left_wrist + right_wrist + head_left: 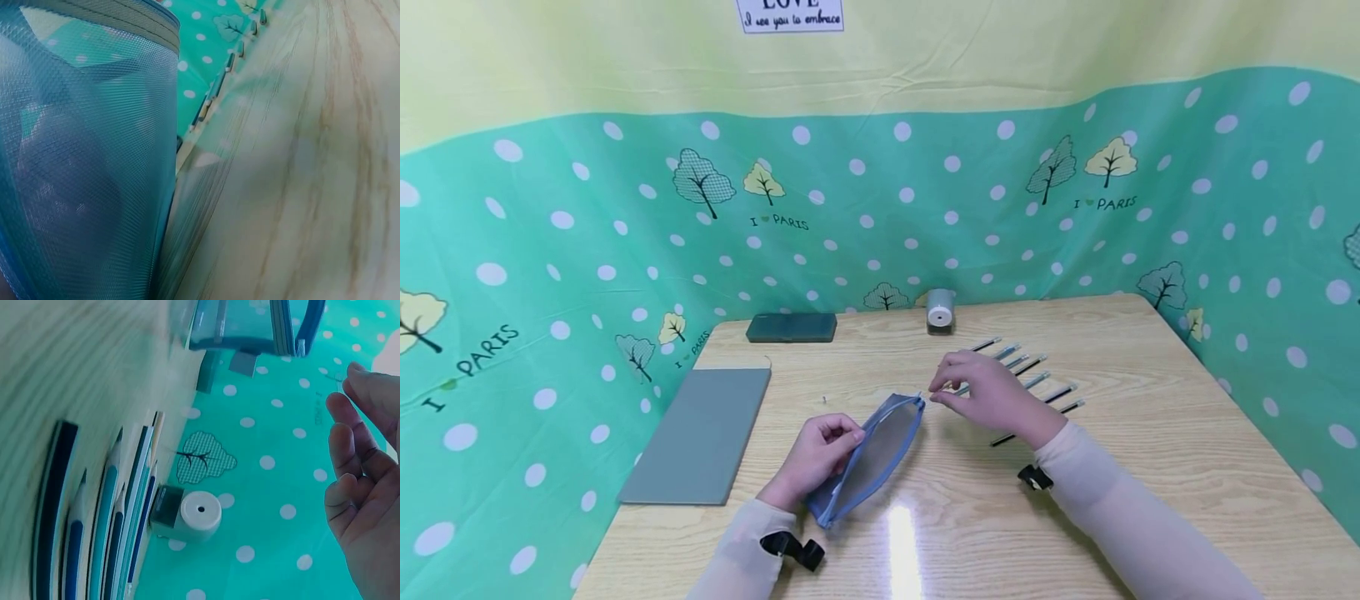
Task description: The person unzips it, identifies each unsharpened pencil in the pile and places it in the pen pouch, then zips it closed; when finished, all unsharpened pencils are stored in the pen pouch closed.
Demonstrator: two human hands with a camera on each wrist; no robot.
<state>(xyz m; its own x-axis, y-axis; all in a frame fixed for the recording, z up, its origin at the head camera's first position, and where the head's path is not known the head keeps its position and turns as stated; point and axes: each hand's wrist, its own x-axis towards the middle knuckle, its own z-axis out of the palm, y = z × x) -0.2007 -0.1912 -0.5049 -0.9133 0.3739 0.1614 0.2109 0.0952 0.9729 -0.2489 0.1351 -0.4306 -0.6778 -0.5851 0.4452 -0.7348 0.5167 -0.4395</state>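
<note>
In the head view my left hand (820, 458) pinches the upper side of a blue zip pouch (887, 450), whose mouth gapes upward. Up close in the left wrist view, the pouch's mesh wall (94, 162) and zip band fill the left side. My right hand (988, 392) hovers just right of the pouch's far corner, above the pencils. In the right wrist view this hand (369, 462) has loosely bent fingers, and nothing shows between them. Several pencils (1030, 367) lie in a slanted row on the table beneath and beyond it, partly hidden by the hand.
A pencil sharpener (940, 310) stands at the table's back edge. Left of it lies a dark green case (792, 327). A flat grey board (700, 437) rests on the left side of the wooden table (1150, 483). Patterned cloth (865, 208) hangs behind.
</note>
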